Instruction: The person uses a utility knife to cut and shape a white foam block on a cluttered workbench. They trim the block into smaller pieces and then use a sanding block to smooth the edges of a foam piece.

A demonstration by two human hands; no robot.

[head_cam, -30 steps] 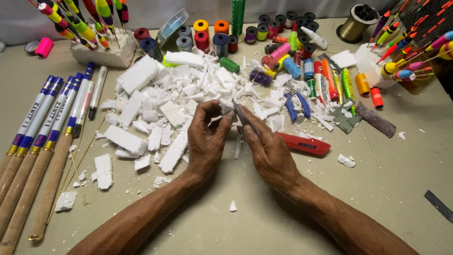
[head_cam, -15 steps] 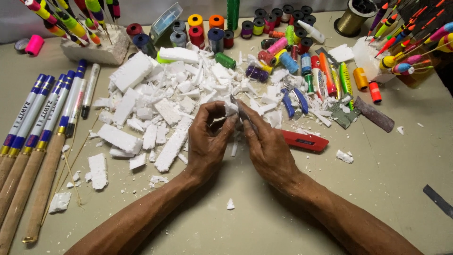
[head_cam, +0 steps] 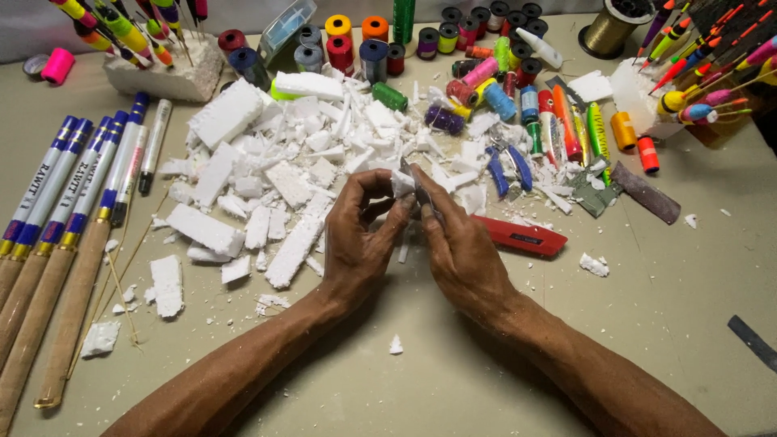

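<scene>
White foam piece [head_cam: 402, 184] pinched in left hand [head_cam: 362, 235] fingertips – just above the table [head_cam: 664, 324], beside the foam scrap pile [head_cam: 291, 170]. Right hand [head_cam: 457, 243] fingers closed on a thin blade [head_cam: 411, 180] touching it.

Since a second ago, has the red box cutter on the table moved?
No. The red box cutter lies in the same spot beside the blue-handled pliers; only the camera view shifted.

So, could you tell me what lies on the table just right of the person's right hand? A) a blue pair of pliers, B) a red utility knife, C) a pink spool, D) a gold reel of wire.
B: the red utility knife lies flat on the table right beside the right hand, which meets the left hand over a small white foam piece.
</scene>
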